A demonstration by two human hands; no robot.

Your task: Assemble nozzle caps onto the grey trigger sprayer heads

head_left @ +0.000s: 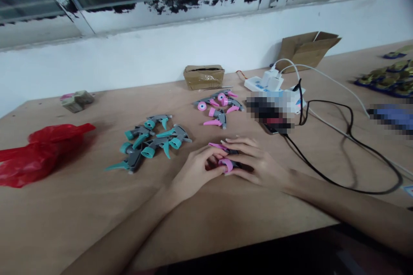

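Both my hands meet at the middle of the wooden table around one grey spray-trigger head with pink parts. My left hand pinches its pink cap with curled fingers. My right hand lies over the grey body, fingers closed on it, a pink trigger tip showing above. A pile of grey and teal trigger heads lies to the left. A smaller pile of grey and pink ones lies just beyond my hands.
A red plastic bag lies at the left edge. A taped brown packet and an open cardboard box stand by the wall. A white power strip with black and white cables sprawls at right.
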